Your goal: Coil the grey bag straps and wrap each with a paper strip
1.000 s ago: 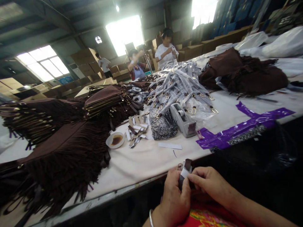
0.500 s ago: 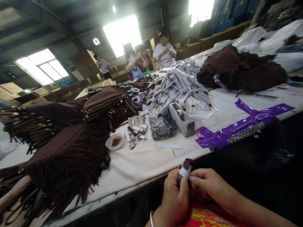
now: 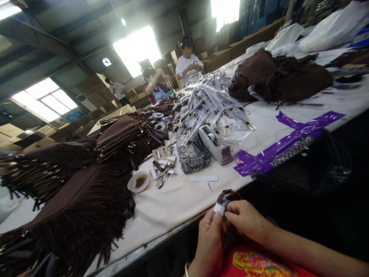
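Note:
Both hands meet at the table's near edge over a dark brown strap [image 3: 225,197] with a white paper strip around it. My left hand [image 3: 209,240] pinches the white strip from below with thumb and fingers. My right hand [image 3: 245,222] has its fingers closed on the strap's upper end. The strap's lower part hangs down between the hands and is mostly hidden.
On the cloth-covered table [image 3: 178,200] lie brown fringed bags [image 3: 83,196], a pile of wrapped straps [image 3: 207,104], a grey tape dispenser [image 3: 215,146], cut strips [image 3: 163,163], a small dish [image 3: 138,181], a patterned pouch [image 3: 192,156] and purple tape [image 3: 285,142]. Other people work at the far end.
The view has shifted right and down slightly. The strap has tipped over toward my right hand, and my fingers have slid up closer to its top end.

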The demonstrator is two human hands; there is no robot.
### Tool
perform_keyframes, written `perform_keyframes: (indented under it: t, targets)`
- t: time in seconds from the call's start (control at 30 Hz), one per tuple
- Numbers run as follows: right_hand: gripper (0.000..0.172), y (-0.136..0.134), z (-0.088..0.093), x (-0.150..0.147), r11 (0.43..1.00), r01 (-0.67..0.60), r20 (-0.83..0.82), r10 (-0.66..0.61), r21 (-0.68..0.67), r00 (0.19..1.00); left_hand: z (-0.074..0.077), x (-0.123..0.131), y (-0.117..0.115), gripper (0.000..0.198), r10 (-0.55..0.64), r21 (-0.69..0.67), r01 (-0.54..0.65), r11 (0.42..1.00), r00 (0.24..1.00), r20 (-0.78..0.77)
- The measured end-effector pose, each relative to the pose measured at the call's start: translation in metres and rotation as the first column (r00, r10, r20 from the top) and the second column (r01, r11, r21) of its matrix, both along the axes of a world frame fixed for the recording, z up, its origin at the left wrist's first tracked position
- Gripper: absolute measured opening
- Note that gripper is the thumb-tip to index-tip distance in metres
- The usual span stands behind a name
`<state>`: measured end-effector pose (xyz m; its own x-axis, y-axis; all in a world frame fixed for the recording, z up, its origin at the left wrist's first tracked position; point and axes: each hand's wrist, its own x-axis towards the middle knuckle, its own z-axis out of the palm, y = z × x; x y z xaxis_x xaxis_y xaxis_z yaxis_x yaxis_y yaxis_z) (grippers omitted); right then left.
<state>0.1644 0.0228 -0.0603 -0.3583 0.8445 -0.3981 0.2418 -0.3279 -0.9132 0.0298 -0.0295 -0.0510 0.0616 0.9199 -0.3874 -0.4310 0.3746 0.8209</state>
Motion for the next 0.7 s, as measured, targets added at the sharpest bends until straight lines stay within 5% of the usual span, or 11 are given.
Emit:
perform_keyframes:
  t: [0.2, 0.3, 0.37, 0.47, 0.5, 0.6, 0.7]
  targets:
    - [0.025, 0.003, 0.007, 0.02, 0.992, -0.106, 0.101, 0.1, 0.062, 0.99, 0.002, -0.003, 0.002, 0.04, -0.062, -0.011, 0.062, 0.998, 0.998, 0.007]
    - [0.029, 0.005, 0.021, 0.04, 0.942, -0.139, 0.285, 0.048, 0.307, 0.957, 0.01, -0.002, 0.005, 0.041, 0.002, -0.039, 0.003, 0.999, 0.992, 0.128]
    - [0.021, 0.007, 0.029, 0.048, 0.779, -0.204, 0.358, -0.029, 0.594, 0.933, 0.016, 0.001, 0.007, 0.043, 0.024, -0.062, -0.014, 0.998, 0.986, 0.164]
    - [0.036, 0.008, 0.028, 0.045, 0.367, -0.342, 0.383, -0.045, 0.865, 0.922, 0.019, 0.007, 0.009, 0.044, -0.022, -0.063, 0.034, 0.997, 0.983, 0.183]
    - [0.036, 0.008, 0.024, 0.04, 0.273, -0.376, 0.402, -0.045, 0.886, 0.915, 0.017, 0.008, 0.01, 0.045, -0.046, -0.059, 0.058, 0.997, 0.983, 0.177]
    - [0.018, 0.008, 0.004, 0.024, 0.183, -0.438, 0.456, -0.069, 0.88, 0.887, 0.008, 0.007, 0.009, 0.052, -0.143, -0.076, 0.143, 0.987, 0.99, 0.014]
    - [0.018, 0.017, -0.014, 0.021, 0.11, -0.39, 0.402, -0.138, 0.914, 0.905, 0.001, -0.002, 0.009, 0.06, -0.124, -0.023, 0.123, 0.992, 0.952, -0.281]
